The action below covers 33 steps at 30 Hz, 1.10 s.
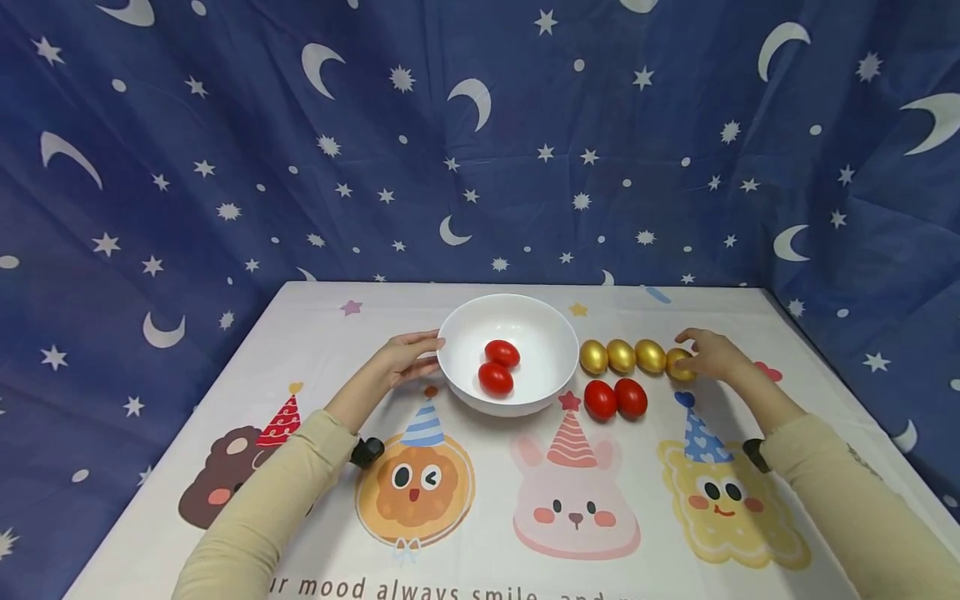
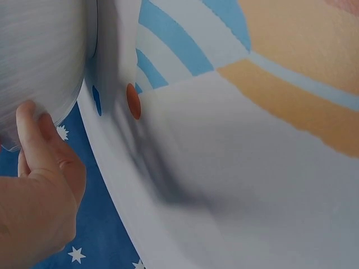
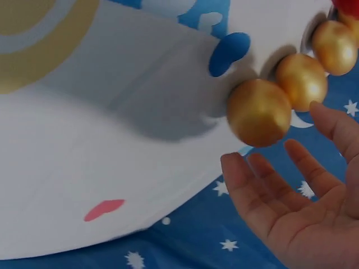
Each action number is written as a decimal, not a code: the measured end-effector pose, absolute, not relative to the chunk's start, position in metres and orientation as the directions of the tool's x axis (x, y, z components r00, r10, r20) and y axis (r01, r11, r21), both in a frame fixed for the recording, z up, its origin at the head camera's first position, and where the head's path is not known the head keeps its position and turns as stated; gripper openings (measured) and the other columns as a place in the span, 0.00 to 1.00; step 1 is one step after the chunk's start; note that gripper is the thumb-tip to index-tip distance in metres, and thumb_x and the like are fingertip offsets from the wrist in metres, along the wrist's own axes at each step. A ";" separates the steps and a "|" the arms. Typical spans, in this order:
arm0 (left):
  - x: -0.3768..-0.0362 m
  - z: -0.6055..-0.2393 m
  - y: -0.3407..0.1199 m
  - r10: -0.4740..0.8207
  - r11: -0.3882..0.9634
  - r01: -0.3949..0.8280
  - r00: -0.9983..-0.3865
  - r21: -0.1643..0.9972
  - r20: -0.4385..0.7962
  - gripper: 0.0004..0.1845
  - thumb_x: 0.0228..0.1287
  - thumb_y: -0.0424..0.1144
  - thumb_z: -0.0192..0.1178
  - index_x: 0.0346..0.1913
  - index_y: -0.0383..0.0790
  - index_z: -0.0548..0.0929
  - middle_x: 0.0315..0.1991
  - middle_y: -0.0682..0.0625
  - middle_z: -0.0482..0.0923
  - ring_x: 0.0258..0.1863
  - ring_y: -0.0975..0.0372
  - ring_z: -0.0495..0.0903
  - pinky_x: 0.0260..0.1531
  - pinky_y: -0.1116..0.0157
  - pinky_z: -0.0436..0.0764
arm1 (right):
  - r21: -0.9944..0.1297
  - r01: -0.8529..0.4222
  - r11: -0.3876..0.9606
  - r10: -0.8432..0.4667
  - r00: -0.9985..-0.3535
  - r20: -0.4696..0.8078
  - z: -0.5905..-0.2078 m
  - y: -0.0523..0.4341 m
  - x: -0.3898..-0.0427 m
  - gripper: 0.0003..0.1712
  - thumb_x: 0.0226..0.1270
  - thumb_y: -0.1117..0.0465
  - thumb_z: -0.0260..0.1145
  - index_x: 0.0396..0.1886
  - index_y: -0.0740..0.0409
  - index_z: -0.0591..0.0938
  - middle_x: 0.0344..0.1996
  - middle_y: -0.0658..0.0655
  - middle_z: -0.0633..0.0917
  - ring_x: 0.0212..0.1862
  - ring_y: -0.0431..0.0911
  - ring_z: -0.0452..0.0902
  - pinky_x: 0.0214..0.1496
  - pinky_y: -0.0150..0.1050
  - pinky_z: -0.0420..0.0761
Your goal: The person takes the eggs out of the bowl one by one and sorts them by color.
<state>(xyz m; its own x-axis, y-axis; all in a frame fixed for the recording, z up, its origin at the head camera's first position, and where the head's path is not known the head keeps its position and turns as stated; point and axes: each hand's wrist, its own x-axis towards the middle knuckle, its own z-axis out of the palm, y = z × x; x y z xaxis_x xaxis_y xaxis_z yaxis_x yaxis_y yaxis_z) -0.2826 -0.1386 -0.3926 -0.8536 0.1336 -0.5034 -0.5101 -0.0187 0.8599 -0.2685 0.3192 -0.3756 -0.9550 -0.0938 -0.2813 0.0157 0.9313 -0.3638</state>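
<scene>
A white bowl (image 1: 543, 333) stands mid-table with two red eggs (image 1: 498, 365) in it. My left hand (image 1: 420, 354) rests against the bowl's left outer wall; in the left wrist view the thumb (image 2: 31, 126) touches the bowl (image 2: 39, 56). Right of the bowl lies a row of several golden eggs (image 1: 621, 356), with two red eggs (image 1: 615, 398) in front of them. My right hand (image 1: 701, 352) is at the rightmost golden egg (image 1: 677, 365). In the right wrist view that hand (image 3: 303, 185) is spread, its fingers just short of the egg (image 3: 259, 112).
A white tablecloth (image 1: 660, 308) printed with cartoon animals in party hats covers the table. A dark blue drape with moons and stars (image 1: 480, 150) hangs behind and on both sides. The table's far edge lies just behind the bowl.
</scene>
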 end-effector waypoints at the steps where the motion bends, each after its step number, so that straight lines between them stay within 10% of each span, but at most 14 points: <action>1: -0.283 -0.393 -0.138 0.134 -0.016 -0.509 -0.854 0.861 -0.503 0.28 0.66 0.35 0.58 0.68 0.42 0.66 0.66 0.39 0.66 0.27 0.67 0.82 0.38 0.74 0.87 | -0.353 0.011 0.936 -0.093 -0.957 -0.276 -0.375 0.317 -0.268 0.31 0.60 0.62 0.64 0.58 0.76 0.66 0.53 0.81 0.70 0.53 0.70 0.68 0.58 0.63 0.76; 22: -0.282 -0.392 -0.136 0.139 -0.001 -0.508 -0.853 0.861 -0.503 0.28 0.66 0.36 0.58 0.68 0.42 0.66 0.66 0.38 0.66 0.28 0.67 0.82 0.37 0.75 0.87 | -0.388 -0.077 0.918 -0.161 -0.968 -0.190 -0.350 0.276 -0.251 0.28 0.64 0.59 0.63 0.59 0.70 0.69 0.53 0.79 0.72 0.49 0.67 0.73 0.52 0.61 0.80; 33: -0.285 -0.397 -0.143 0.153 0.009 -0.484 -0.864 0.875 -0.480 0.29 0.60 0.39 0.65 0.65 0.43 0.71 0.61 0.40 0.72 0.47 0.58 0.83 0.46 0.71 0.85 | -0.534 -0.141 0.834 -0.206 -0.977 -0.064 -0.341 0.250 -0.242 0.22 0.66 0.62 0.59 0.58 0.67 0.72 0.52 0.74 0.76 0.51 0.65 0.76 0.52 0.55 0.84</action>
<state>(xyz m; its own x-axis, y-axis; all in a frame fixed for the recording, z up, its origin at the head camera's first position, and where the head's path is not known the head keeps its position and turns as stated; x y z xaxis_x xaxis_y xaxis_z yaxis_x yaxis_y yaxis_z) -0.2851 -0.1429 -0.3968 -0.8640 0.1535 -0.4796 -0.4841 0.0091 0.8750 -0.2417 0.2500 -0.3410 -0.9766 -0.2056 -0.0635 -0.1407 0.8336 -0.5342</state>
